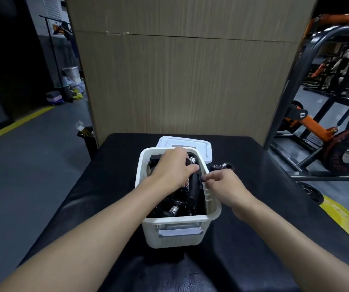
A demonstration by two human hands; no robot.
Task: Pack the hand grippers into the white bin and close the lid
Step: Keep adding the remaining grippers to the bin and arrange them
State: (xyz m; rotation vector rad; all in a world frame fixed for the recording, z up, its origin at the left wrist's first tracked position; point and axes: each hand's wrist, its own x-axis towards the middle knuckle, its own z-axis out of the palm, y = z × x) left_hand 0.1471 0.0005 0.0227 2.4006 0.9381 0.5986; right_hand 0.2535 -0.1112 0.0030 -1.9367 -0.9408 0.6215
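Observation:
The white bin (175, 232) stands open on the black padded bench, holding several black hand grippers with steel springs (174, 209). My left hand (172, 168) reaches into the bin from above and is closed around a long black gripper handle (193, 190). My right hand (225, 186) sits at the bin's right rim, its fingertips pinching at that same handle. Another hand gripper (222, 166) lies on the bench just right of the bin, behind my right hand. The white lid (185, 143) lies flat behind the bin.
The black padded bench (110, 175) runs toward a tall wooden panel (186, 81). Orange and black gym machines (327, 127) stand on the right, with a yellow weight plate (342, 218) on the floor. A grey floor with a yellow line lies on the left.

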